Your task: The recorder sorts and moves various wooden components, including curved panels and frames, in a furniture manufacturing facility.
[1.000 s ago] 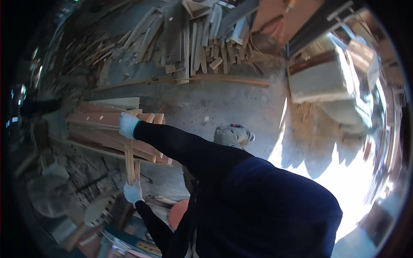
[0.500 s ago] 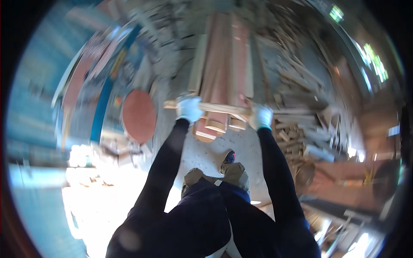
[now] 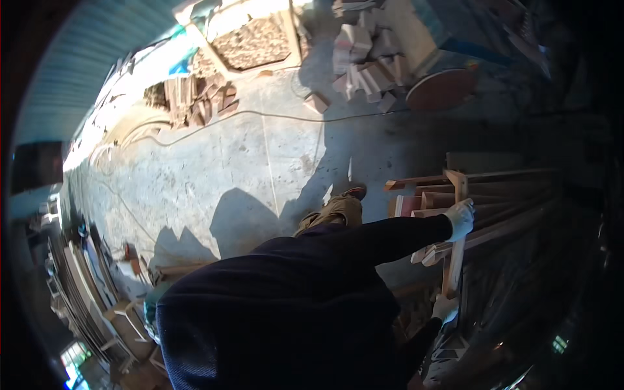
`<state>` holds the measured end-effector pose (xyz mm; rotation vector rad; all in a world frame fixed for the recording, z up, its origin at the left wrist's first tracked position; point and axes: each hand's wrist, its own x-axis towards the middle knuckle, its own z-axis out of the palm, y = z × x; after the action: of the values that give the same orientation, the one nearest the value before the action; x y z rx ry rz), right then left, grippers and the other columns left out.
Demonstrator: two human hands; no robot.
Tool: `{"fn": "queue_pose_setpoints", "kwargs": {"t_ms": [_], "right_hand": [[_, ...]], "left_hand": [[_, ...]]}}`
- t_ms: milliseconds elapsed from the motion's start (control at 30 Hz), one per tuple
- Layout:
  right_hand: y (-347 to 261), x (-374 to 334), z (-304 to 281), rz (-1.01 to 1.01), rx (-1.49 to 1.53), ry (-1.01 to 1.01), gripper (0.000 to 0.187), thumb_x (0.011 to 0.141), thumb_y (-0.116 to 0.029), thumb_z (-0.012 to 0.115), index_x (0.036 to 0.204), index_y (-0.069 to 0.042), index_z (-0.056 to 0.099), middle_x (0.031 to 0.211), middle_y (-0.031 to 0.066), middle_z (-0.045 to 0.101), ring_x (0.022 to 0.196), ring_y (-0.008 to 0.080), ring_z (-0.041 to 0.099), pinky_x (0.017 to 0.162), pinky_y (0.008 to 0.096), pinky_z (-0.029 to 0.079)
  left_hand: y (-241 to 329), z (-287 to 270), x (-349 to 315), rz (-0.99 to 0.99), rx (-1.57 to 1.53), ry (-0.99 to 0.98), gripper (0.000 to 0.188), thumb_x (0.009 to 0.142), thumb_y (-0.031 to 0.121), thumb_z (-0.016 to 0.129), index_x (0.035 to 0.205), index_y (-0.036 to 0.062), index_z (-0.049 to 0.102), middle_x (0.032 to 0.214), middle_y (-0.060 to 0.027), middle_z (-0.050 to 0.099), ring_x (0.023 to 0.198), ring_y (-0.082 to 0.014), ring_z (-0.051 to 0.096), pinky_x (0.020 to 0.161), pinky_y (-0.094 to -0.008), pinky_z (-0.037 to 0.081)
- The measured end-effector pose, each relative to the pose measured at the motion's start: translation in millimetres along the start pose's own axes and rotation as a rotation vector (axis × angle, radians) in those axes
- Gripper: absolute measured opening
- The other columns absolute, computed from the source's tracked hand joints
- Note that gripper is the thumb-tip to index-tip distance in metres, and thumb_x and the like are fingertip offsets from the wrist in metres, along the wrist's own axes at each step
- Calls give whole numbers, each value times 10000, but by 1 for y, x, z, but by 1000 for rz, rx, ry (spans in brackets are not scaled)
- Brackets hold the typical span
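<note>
At the right of the view, both hands, in white gloves, are closed on a wooden crossbar [image 3: 456, 263]. My left hand [image 3: 461, 220] wraps it above its middle. Near its lower end sits my right hand [image 3: 445, 308], also closed, its fingers partly in shadow. Behind the bar lies a stack of long wooden boards [image 3: 500, 201], whose cut ends stick out on my side of it. A short wooden post [image 3: 447, 278] meets the bar close to my right hand. What carries the boards is hidden in shadow.
Wood offcuts [image 3: 370, 68] are heaped at the far side, beside a reddish round board [image 3: 442, 89]. A cable [image 3: 260, 114] runs across the concrete floor [image 3: 188, 169]. An open wooden frame [image 3: 259, 70] lies in sunlight. Stacked boards [image 3: 81, 286] and a wooden chair [image 3: 130, 322] stand at left.
The view has swung left, so the bar, boards and both hands have shifted from the upper middle to the right side. Both hands keep hold of the bar.
</note>
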<state>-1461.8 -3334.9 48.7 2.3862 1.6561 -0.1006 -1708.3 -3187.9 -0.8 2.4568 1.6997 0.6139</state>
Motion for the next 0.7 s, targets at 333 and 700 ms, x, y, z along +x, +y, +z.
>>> {"fn": "queue_pose_setpoints", "kwargs": {"t_ms": [333, 700], "right_hand": [[-43, -204, 4, 3, 75, 15, 463, 697, -119, 812, 1139, -32, 702, 1113, 145, 740, 1046, 342, 702, 904, 426, 538], [-76, -429, 46, 16, 191, 21, 428, 623, -92, 798, 1044, -95, 722, 983, 123, 752, 948, 327, 720, 855, 420, 549]], "left_hand": [[-6, -68, -194, -137, 257, 79, 149, 698, 168, 643, 750, 115, 772, 712, 4, 681, 793, -181, 619, 924, -342, 433], [-61, -182, -420, 107, -7, 120, 161, 665, 233, 684, 736, 125, 780, 713, -47, 692, 824, -243, 636, 1037, -423, 426]]}}
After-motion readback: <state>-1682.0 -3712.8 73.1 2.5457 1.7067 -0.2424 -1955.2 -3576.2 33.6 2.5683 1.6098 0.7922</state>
